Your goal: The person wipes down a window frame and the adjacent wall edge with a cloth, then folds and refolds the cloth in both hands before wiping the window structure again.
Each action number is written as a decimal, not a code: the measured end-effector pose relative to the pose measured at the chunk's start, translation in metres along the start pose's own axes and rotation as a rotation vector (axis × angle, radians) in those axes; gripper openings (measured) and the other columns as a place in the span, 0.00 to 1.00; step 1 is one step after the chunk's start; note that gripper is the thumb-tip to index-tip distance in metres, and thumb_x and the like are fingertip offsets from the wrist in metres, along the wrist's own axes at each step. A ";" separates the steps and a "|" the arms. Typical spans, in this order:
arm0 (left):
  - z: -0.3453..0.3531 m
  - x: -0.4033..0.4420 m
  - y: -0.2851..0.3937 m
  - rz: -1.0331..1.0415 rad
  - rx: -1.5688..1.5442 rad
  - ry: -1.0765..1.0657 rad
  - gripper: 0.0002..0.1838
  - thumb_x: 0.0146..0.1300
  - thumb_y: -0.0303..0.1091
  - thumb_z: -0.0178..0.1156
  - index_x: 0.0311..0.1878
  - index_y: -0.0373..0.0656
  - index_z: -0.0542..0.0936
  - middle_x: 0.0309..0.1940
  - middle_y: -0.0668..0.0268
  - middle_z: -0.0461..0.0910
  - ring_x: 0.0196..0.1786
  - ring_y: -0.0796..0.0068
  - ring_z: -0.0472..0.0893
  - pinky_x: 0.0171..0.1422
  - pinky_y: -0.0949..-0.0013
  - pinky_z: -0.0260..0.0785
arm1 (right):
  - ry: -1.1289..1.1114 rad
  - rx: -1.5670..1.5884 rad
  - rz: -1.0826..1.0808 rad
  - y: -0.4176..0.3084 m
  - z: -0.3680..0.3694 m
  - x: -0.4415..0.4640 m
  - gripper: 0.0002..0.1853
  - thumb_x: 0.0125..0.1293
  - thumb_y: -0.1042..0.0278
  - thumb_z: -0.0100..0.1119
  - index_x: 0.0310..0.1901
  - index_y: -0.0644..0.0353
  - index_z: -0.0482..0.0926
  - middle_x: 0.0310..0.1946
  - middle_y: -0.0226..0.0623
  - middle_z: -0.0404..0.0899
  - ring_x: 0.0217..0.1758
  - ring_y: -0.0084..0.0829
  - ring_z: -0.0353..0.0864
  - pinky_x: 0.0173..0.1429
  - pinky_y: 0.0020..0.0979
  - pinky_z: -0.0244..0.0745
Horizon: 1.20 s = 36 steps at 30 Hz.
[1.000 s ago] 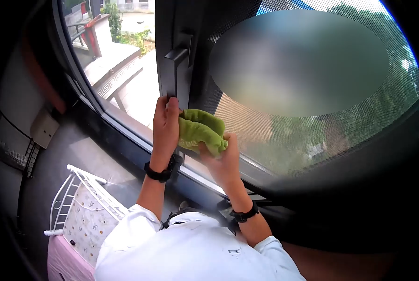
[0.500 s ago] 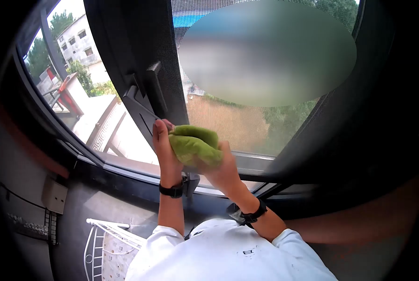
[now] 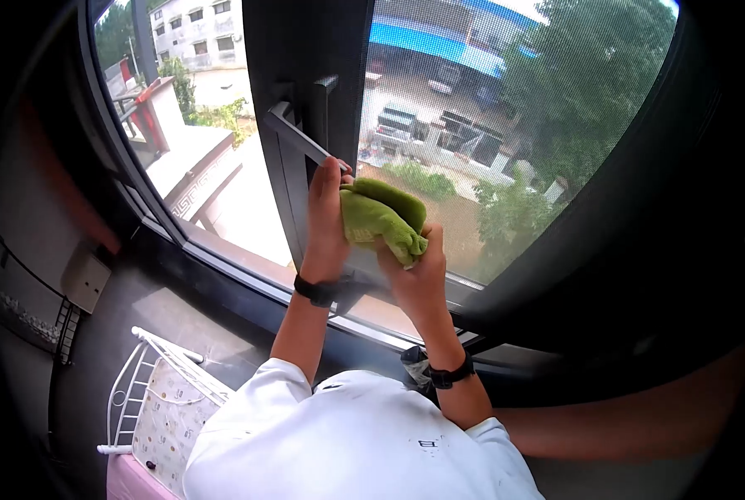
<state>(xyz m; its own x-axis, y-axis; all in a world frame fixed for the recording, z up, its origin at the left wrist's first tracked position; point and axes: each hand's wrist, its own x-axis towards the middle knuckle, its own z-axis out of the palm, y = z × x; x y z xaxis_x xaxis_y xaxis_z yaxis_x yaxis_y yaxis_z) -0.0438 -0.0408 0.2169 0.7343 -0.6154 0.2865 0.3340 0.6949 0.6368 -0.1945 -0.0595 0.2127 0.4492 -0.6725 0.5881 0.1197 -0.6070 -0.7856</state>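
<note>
A folded green cloth (image 3: 381,218) spans the gap between my two hands, in front of the window frame. My left hand (image 3: 326,221) is closed at the cloth's left end, with its fingertips against the free end of a grey window handle (image 3: 304,142). Whether it also grips the handle is hidden. My right hand (image 3: 418,271) is wrapped round the lower right end of the cloth, which bunches up between the fingers. Each wrist bears a black band.
A dark window frame (image 3: 301,50) stands before me, with an open gap on the left and a mesh screen (image 3: 489,158) on the right. A second upright handle (image 3: 322,117) is beside the first. A white metal-framed bed end (image 3: 127,392) stands low at left.
The view has shifted, so window, hands and cloth sit higher and more to the right. Both hands keep hold of the cloth, and the left stays at the handle's end.
</note>
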 end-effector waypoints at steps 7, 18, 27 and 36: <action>-0.012 0.005 0.012 0.232 0.630 0.014 0.16 0.67 0.44 0.57 0.35 0.38 0.75 0.25 0.69 0.72 0.29 0.83 0.69 0.35 0.73 0.65 | -0.028 -0.021 0.054 0.009 0.019 0.005 0.19 0.62 0.65 0.66 0.43 0.64 0.65 0.32 0.39 0.80 0.34 0.21 0.79 0.35 0.26 0.74; -0.056 0.008 0.000 0.473 1.179 0.280 0.17 0.69 0.43 0.55 0.40 0.35 0.76 0.24 0.56 0.80 0.28 0.60 0.82 0.33 0.64 0.72 | -0.105 0.058 0.180 0.069 0.069 0.006 0.18 0.63 0.66 0.63 0.45 0.61 0.64 0.30 0.37 0.78 0.27 0.22 0.79 0.30 0.26 0.73; -0.078 0.020 -0.001 0.714 1.375 0.355 0.12 0.67 0.39 0.56 0.42 0.39 0.75 0.21 0.56 0.80 0.24 0.53 0.81 0.28 0.59 0.74 | -0.278 -0.136 0.242 0.066 0.068 0.017 0.19 0.62 0.58 0.63 0.44 0.65 0.71 0.28 0.57 0.80 0.36 0.55 0.82 0.36 0.42 0.74; -0.090 -0.013 -0.045 0.418 1.107 0.485 0.12 0.67 0.37 0.54 0.42 0.37 0.79 0.28 0.54 0.83 0.33 0.58 0.84 0.37 0.66 0.75 | -0.253 0.049 0.319 0.097 0.053 -0.016 0.14 0.66 0.63 0.60 0.44 0.65 0.70 0.27 0.38 0.81 0.24 0.27 0.82 0.26 0.25 0.73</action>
<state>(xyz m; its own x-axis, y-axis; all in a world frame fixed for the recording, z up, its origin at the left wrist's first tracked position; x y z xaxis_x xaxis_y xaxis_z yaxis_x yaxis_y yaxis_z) -0.0155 -0.0305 0.1198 0.8814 -0.0656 0.4679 -0.4700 -0.0212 0.8824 -0.1431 -0.0856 0.1168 0.6737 -0.6945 0.2524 -0.0218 -0.3602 -0.9326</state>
